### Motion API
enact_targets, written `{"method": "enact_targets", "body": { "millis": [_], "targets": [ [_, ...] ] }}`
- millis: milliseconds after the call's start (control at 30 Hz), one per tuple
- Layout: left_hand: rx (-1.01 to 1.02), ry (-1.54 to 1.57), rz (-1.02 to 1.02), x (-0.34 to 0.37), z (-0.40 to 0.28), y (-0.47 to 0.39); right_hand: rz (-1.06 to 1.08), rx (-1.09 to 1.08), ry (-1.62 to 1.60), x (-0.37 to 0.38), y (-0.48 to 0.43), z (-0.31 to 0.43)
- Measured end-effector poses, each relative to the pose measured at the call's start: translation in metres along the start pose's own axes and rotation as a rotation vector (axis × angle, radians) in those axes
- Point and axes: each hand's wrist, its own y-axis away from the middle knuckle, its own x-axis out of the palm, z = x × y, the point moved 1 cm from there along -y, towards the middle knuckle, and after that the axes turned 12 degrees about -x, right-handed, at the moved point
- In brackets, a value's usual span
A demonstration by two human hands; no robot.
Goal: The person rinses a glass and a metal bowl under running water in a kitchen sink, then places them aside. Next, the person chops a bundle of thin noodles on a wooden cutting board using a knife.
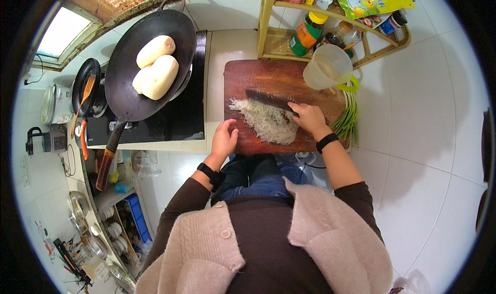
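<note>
My right hand [310,118] grips the handle of a dark-bladed kitchen knife [267,99]. The blade lies along the far side of a heap of pale, finely shredded food [271,125], on a reddish wooden cutting board [242,75]. Beside the board's near left edge is my left hand [224,139], holding nothing, its thumb apart from the fingers. A translucent plastic jug [325,67] with a green handle stands at the board's far right corner. Long green stalks [348,118], perhaps scallions, lie along the right edge.
Left of the board, a large wok [120,81] with several peeled pale root vegetable pieces [159,77] sits over the black cooktop [186,119]; its wooden handle juts past the counter edge. Behind the board stands a rack [279,42] with bottles [308,34]. Tiled wall [410,119] bounds the right.
</note>
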Motion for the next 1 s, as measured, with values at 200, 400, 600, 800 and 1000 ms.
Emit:
{"method": "enact_targets", "body": {
  "millis": [200, 400, 600, 800, 1000],
  "targets": [
    [-0.046, 0.0, 0.053, -0.003, 0.002, 0.003, 0.066, -0.07, 0.07, -0.031, 0.037, 0.006],
    [-0.018, 0.047, 0.047, -0.012, 0.004, 0.009, -0.142, 0.288, -0.513, -0.019, 0.053, 0.07],
    [-0.103, 0.12, 0.035, -0.021, 0.012, 0.017, -0.338, 0.508, -0.925, 0.059, -0.024, 0.161],
    [-0.103, 0.148, 0.063, -0.03, 0.021, 0.023, -0.433, 0.594, -1.052, 0.088, -0.067, 0.188],
    [-0.095, 0.149, 0.077, -0.032, 0.027, 0.025, -0.432, 0.628, -0.878, 0.099, -0.064, 0.187]
  ]
}}
